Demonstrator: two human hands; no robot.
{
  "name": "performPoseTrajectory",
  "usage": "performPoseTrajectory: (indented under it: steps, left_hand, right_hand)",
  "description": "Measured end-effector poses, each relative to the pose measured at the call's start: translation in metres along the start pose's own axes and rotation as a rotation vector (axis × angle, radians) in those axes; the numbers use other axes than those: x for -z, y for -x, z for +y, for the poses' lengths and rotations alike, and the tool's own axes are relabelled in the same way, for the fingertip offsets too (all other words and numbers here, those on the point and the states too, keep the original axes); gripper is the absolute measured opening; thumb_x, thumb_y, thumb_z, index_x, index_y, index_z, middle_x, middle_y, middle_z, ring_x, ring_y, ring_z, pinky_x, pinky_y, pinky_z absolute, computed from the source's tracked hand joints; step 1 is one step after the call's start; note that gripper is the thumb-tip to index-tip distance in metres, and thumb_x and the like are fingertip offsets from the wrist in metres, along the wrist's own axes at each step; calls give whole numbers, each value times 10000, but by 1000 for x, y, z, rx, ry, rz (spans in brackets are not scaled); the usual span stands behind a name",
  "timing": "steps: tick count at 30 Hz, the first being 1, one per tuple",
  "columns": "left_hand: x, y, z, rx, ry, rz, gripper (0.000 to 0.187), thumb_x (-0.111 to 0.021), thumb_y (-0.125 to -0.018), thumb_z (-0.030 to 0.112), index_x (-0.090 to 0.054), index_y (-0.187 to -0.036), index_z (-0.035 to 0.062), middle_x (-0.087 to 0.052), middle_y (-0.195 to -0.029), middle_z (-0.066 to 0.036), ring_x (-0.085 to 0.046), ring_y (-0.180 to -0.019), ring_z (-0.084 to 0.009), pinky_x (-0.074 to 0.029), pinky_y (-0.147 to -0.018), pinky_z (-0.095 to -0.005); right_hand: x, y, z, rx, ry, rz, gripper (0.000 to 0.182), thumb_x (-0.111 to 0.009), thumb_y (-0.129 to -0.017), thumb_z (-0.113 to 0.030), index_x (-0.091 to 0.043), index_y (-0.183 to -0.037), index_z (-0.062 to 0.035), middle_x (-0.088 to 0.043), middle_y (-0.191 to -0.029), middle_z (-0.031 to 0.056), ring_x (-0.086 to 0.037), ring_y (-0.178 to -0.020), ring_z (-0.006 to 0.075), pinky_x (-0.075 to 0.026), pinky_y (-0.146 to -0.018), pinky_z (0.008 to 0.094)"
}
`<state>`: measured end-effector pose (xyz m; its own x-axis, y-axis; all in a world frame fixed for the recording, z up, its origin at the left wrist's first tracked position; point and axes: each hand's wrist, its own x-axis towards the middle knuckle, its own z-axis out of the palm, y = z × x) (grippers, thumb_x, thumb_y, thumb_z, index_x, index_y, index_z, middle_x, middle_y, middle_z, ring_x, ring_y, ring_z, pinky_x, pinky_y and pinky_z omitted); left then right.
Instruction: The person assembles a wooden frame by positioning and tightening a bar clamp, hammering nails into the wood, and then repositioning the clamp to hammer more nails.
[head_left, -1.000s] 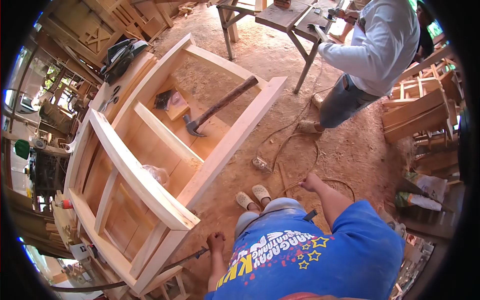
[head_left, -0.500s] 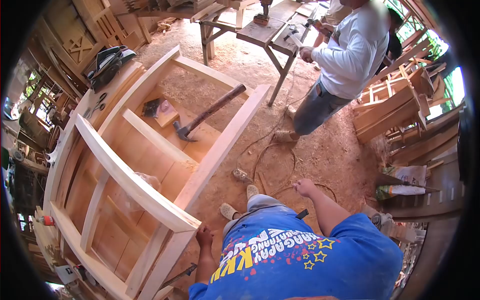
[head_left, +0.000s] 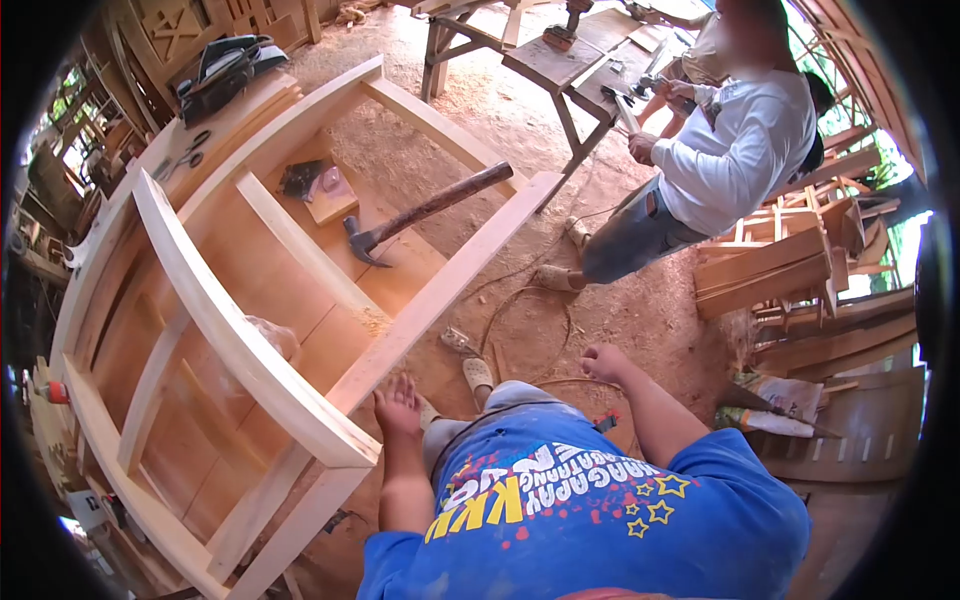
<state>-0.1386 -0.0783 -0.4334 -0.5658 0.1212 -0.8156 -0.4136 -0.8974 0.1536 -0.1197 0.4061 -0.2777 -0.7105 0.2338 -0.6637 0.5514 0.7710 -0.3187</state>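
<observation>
My left hand (head_left: 399, 406) is open, its fingers stretched out beside the front rail of a large curved wooden frame (head_left: 455, 285). My right hand (head_left: 602, 362) hangs over the floor to the right, fingers curled closed; what they hold, if anything, is hidden. A claw hammer (head_left: 430, 212) lies across the frame, its head inside over the panel and its handle reaching toward the front rail. Behind the hammer head, a wood block (head_left: 332, 200) rests on the panel near a dark piece (head_left: 302, 180). A clear plastic bag (head_left: 272, 340) lies farther down inside the frame.
Scissors (head_left: 195, 150) and a dark power tool (head_left: 228, 72) lie on boards behind the frame. A co-worker in a white shirt (head_left: 735, 150) stands at a workbench (head_left: 560, 65) holding a hammer. A cord (head_left: 510, 325) loops over the shavings-covered floor. Stacked wood (head_left: 770, 270) stands right.
My left hand has moved from the frame's near corner up along the front rail, and its fingers have straightened. My right hand stays curled. The view has shifted; the hammer still lies on the frame.
</observation>
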Motion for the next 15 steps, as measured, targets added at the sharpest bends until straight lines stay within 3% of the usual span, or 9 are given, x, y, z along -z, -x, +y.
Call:
performPoseTrajectory:
  steps: [3,6,9,13,15]
  left_hand:
    - [-75,-11,-6,-33,171,-182,631,-459,-1049,579,-530,-1481,125,-574,-1520,-25,-527,-1374,-232,-460,-995,-408]
    - [-118,-43,-17,-61,470,-426,561,-517,-1034,485,-590,-1422,86,-597,-1490,-77,-533,-1377,-285,-456,-1082,-491]
    - [-152,-58,-20,-120,532,-703,525,-553,-1024,421,-623,-1363,27,-630,-1431,-146,-558,-1354,-338,-439,-1148,-555]
    - [-154,-80,-19,-133,592,-747,487,-618,-995,345,-641,-1308,-27,-659,-1366,-196,-593,-1312,-368,-464,-1139,-556]
    - [-155,-72,-18,-129,547,-721,455,-636,-987,319,-658,-1277,-31,-671,-1347,-200,-611,-1286,-364,-490,-1110,-535]
  right_hand:
    - [37,-5,5,-43,-32,-9,301,-705,-958,-293,-773,-1080,-26,-784,-935,151,-758,-793,240,-591,-749,386]
    - [60,-4,13,-65,-63,-6,313,-706,-943,-306,-773,-1075,-30,-787,-953,150,-764,-831,257,-590,-774,398]
    - [74,-4,31,-42,31,13,312,-703,-939,-318,-775,-1049,-34,-789,-951,142,-764,-851,261,-588,-784,405]
    - [80,-1,56,-61,129,31,301,-702,-937,-314,-779,-1023,-37,-790,-928,135,-766,-853,254,-591,-791,401]
    - [77,-1,66,-90,139,-4,277,-693,-977,-285,-761,-1043,-25,-782,-908,117,-758,-811,207,-595,-733,366]
